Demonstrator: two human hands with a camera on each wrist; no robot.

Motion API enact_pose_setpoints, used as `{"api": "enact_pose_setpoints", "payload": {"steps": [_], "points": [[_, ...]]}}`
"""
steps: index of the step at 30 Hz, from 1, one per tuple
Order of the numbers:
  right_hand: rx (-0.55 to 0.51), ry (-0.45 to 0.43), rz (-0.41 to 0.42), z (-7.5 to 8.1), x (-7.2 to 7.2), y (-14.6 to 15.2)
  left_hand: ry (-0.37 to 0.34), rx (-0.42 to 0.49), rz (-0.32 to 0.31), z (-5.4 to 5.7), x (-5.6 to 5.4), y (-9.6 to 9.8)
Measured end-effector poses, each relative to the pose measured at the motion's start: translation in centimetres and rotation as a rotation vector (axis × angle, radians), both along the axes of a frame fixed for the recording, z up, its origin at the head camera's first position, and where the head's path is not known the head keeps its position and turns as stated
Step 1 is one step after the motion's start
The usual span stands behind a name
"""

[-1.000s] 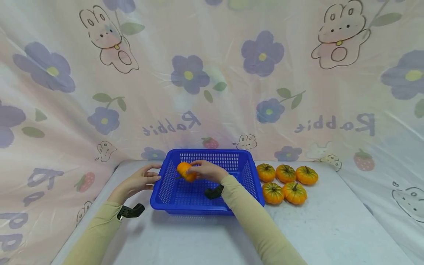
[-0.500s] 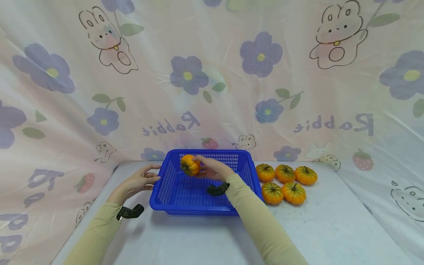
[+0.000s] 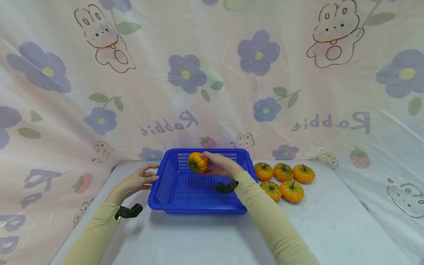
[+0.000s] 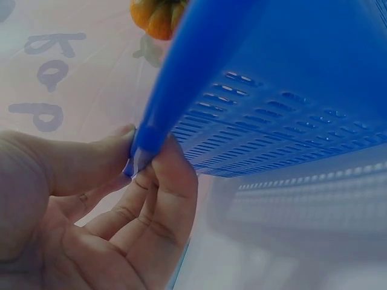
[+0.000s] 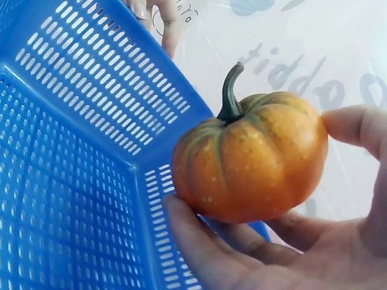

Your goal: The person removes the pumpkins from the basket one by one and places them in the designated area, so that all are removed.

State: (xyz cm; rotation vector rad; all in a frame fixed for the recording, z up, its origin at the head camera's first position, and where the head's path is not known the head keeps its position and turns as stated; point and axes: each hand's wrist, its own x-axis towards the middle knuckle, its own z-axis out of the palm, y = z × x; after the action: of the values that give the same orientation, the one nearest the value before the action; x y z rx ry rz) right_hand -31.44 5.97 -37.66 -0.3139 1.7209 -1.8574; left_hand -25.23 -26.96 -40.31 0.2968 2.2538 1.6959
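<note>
My right hand (image 3: 221, 165) grips a small orange pumpkin (image 3: 198, 163) over the back part of a blue plastic basket (image 3: 202, 211). In the right wrist view the pumpkin (image 5: 254, 160) lies between the thumb on one side and the fingers beneath, its dark green stem pointing up. At the basket's left side, my left hand (image 3: 139, 179) pinches the rim. The left wrist view shows the thumb and fingertips closed round the blue rim (image 4: 158, 115), with the slotted wall beyond.
Several more small pumpkins (image 3: 283, 172) sit in two rows on the white table (image 3: 331, 221), just right of the basket. A printed curtain (image 3: 212, 103) hangs close behind the basket and along both sides.
My right hand has lifted the pumpkin from low in the basket, up and to the right, turning it on the way. The left hand stays at the rim.
</note>
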Motion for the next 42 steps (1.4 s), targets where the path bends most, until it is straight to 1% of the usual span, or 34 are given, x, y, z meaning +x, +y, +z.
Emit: {"api": "enact_pose_setpoints", "payload": {"steps": [2,7,17,22,25,31,34,38,42], "points": [[0.023,0.024,0.002,0.3,0.0,0.4,0.003,0.000,-0.003,0.1,-0.1,0.0],[0.026,0.021,0.002,0.9,0.4,1.1,0.009,-0.006,-0.004,0.1,-0.1,-0.2],[-0.060,-0.018,0.023,0.8,1.0,3.4,0.007,-0.003,-0.002,-0.1,0.0,0.0],[-0.091,-0.054,-0.004,1.0,1.2,5.0,0.010,0.001,0.002,-0.1,-0.1,-0.1],[-0.108,-0.061,-0.039,1.4,1.3,6.2,0.012,0.001,0.002,-0.1,-0.1,-0.1],[-0.107,-0.024,-0.083,2.0,1.6,8.8,0.012,-0.006,0.004,0.0,0.1,-0.1],[-0.127,-0.014,-0.103,2.3,1.7,10.2,0.017,-0.016,0.011,0.0,0.1,-0.1],[-0.148,0.019,-0.113,2.5,1.8,12.2,0.017,-0.013,0.021,0.0,0.1,0.0],[-0.146,0.044,-0.122,2.7,2.0,14.1,0.019,-0.019,0.029,0.0,0.1,0.1]]}}
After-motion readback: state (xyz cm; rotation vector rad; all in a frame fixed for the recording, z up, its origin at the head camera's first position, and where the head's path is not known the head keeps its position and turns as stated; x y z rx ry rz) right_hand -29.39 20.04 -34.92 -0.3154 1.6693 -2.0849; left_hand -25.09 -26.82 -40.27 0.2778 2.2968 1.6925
